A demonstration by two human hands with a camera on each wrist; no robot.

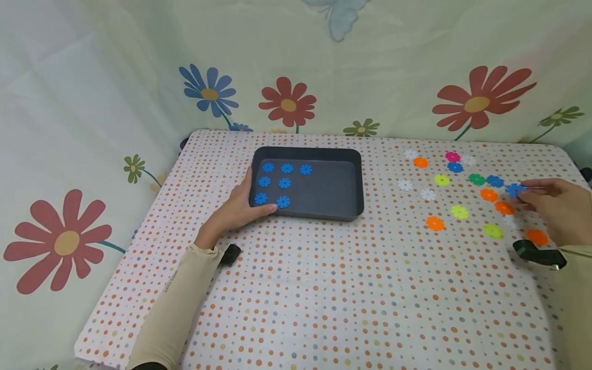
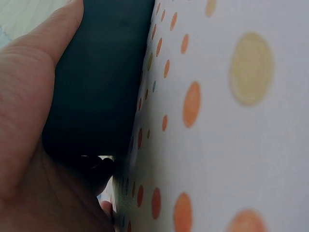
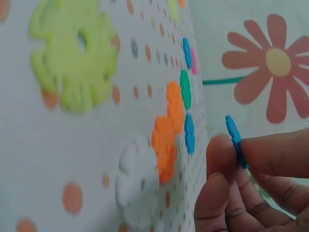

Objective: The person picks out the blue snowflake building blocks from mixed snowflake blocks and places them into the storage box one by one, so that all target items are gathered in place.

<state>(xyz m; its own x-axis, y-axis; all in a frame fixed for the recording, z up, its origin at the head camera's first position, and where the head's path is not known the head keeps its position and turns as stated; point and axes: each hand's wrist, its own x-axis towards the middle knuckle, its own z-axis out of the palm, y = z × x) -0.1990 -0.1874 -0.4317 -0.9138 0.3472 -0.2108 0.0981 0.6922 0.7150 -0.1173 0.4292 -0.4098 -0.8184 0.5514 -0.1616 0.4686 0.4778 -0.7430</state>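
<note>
A dark grey baking tray (image 1: 330, 190) holds several blue snowflake discs (image 1: 287, 168) in its left part. My left hand (image 1: 238, 203) grips the tray's near left corner, thumb at the near rim and fingers along the left side. In the left wrist view the dark tray wall (image 2: 101, 82) fills the space beside the thumb; part of the fingers is hidden. Over the right of the table, my right hand (image 1: 557, 203) pinches one blue snowflake disc (image 3: 235, 140) between thumb and fingertips, held up off the cloth in the right wrist view.
Loose discs lie right of the tray: orange (image 1: 435, 223), yellow (image 1: 460, 212), white (image 1: 428, 195), green (image 1: 477, 179), pink (image 1: 452, 156) and blue (image 1: 495, 181). A dotted cloth (image 1: 324, 288) covers the table. A flowered curtain (image 1: 388, 67) hangs behind it.
</note>
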